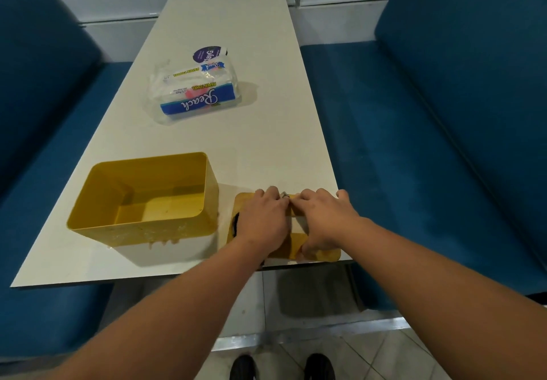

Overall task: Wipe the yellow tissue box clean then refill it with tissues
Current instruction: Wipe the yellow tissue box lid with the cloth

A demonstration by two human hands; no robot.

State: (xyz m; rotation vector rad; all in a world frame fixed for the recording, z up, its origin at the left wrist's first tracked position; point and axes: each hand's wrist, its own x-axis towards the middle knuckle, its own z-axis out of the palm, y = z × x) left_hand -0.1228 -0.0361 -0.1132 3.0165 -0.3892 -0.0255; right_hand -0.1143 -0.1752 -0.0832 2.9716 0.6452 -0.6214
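The yellow tissue box (pixel 142 225) stands open and empty at the table's near left, with dried smears on its front wall. Its flat yellow lid (pixel 322 255) lies at the table's near right corner. My left hand (pixel 260 219) lies over the lid's dark slot, fingers curled on a white tissue (pixel 297 224) that shows between the two hands. My right hand (pixel 325 219) spans the lid from far edge to near edge, fingers and thumb bent round it. The two sets of fingertips meet at the lid's far edge. A plastic pack of paper towels (pixel 195 89) lies further back, mid-table.
The long white table (pixel 266 148) runs away from me between two blue padded benches (pixel 429 143). The lid sits right at the table's near edge. My shoes show on the tiled floor (pixel 370 359) below.
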